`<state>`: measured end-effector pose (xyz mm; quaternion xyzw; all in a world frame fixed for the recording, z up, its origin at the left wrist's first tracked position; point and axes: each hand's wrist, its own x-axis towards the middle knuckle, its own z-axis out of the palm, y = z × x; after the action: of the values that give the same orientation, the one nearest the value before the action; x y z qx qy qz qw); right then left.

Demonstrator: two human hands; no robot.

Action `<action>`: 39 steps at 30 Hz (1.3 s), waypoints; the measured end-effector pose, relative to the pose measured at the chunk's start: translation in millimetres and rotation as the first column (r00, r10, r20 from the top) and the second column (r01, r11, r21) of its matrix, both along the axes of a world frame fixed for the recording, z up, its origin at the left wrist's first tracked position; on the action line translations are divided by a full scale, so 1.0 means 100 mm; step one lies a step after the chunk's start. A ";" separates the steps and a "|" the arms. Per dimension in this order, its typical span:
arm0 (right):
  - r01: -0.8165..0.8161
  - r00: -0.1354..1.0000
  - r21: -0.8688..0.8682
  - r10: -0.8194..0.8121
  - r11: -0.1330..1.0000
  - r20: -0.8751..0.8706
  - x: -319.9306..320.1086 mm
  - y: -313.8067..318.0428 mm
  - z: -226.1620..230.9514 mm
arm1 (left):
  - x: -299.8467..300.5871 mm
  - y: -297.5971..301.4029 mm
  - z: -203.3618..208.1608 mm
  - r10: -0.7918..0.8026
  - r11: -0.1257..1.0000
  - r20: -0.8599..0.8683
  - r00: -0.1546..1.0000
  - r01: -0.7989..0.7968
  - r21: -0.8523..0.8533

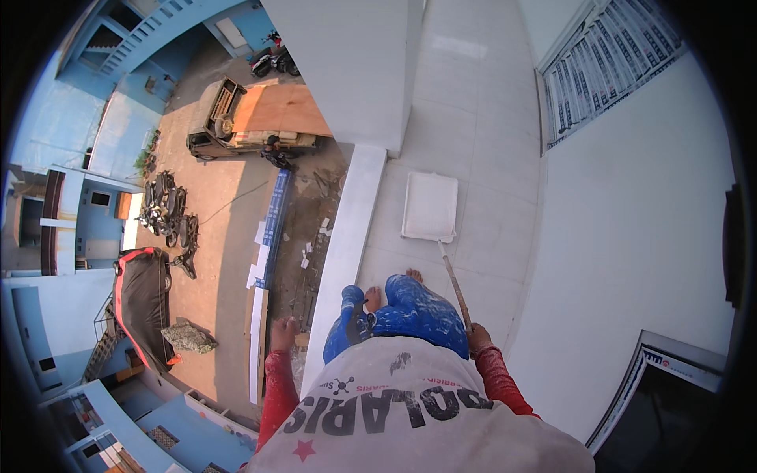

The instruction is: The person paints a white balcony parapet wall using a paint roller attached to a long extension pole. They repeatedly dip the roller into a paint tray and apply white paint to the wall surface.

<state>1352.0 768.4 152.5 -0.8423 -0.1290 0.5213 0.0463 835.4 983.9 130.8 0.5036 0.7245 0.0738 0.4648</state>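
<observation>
On tiles [495, 236], white tray [428, 236], contents indistinct, right fingers [476, 336] clenching pole [454, 281], left fingers [287, 325] unclear

And we have the wearer's two bare hands [478, 338], two bare feet [373, 299], one slim brownish pole [455, 284], one white rectangular tray [428, 236]!

Right fingers [478, 339] grip a stick [454, 282], its end at a white tray [426, 237]

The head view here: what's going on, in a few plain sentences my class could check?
The person's right hand grips a long thin pole. The pole's far end is at the near edge of a white tray, which lies on the tiled floor. The left hand shows left of the white ledge, with nothing visible in it.
</observation>
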 end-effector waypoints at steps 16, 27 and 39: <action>0.079 0.997 -0.033 -0.079 0.996 0.013 -0.03 0.07 0.06 | 0.31 0.00 -0.24 -0.066 0.997 0.043 0.997 0.068 -0.040; 0.130 0.987 0.011 -0.130 0.991 0.090 0.11 0.36 -0.34 | 0.40 -0.07 -0.01 -0.164 0.980 0.022 0.986 0.165 -0.109; 0.437 0.885 0.048 -0.419 0.898 -0.201 0.16 0.19 0.43 | -0.30 -1.00 -0.61 0.162 0.911 0.020 0.987 -0.142 -0.388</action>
<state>1368.1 787.6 195.7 -0.7947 0.0410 0.5677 0.2108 805.6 884.0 69.7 0.3426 0.7496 -0.0213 0.5660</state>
